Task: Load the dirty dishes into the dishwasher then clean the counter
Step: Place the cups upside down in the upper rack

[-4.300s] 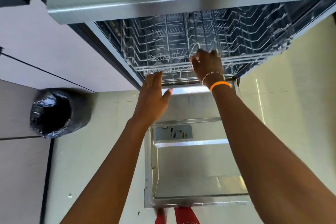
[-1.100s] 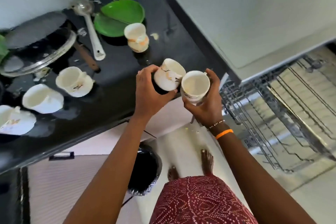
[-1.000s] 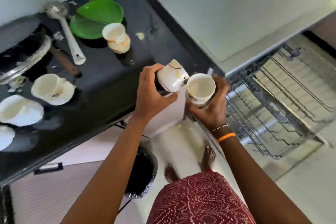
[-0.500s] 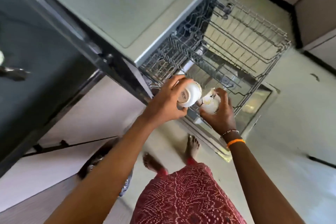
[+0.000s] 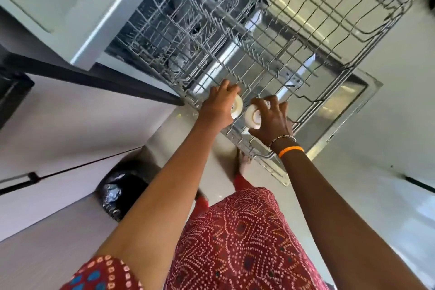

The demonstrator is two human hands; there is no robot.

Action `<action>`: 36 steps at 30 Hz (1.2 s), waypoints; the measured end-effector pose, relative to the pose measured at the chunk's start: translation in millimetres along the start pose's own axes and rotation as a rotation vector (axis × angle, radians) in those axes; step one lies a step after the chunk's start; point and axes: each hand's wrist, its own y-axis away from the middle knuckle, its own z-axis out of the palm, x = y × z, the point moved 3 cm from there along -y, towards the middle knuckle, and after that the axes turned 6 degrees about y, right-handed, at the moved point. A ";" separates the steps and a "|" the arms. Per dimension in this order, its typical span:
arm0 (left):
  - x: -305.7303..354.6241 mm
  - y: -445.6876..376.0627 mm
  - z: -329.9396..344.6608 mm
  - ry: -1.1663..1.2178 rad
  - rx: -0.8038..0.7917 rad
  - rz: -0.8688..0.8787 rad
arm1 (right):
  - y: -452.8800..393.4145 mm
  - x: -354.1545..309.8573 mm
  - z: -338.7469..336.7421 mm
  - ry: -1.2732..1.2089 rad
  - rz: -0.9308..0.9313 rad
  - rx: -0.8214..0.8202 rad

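**kitchen_newb:** Pale tile floor, open dishwasher (image 5: 77,30), and its wire upper rack (image 5: 294,37) pulled right out over the dropped door (image 5: 348,106). What step is this?

**rackhead:** Loading, early on I'd say. Head view: the left hand (image 5: 217,107) grasps one white cup (image 5: 237,106) and the right hand (image 5: 273,122) grasps another cup (image 5: 253,116), both bottoms-up at the rack's near-left corner, side by side. Arms are stretched forward and down. Next they need seating between tines, then letting go. Black-lined bin (image 5: 122,193) sits near left.
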 end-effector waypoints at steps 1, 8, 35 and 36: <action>1.0 -2.9 2.3 -0.016 -0.007 -0.023 | -2.3 1.3 4.1 0.006 -0.006 -0.023; -1.9 -19.4 10.6 -0.025 -0.063 -0.105 | -4.5 6.2 19.7 -0.024 -0.019 -0.211; -146.2 279.5 -157.9 1.001 1.253 -0.511 | 73.2 -346.6 -70.1 -0.630 -0.662 -0.292; -157.3 292.7 -163.3 1.005 1.289 -0.517 | 78.0 -366.4 -68.8 -0.610 -0.699 -0.293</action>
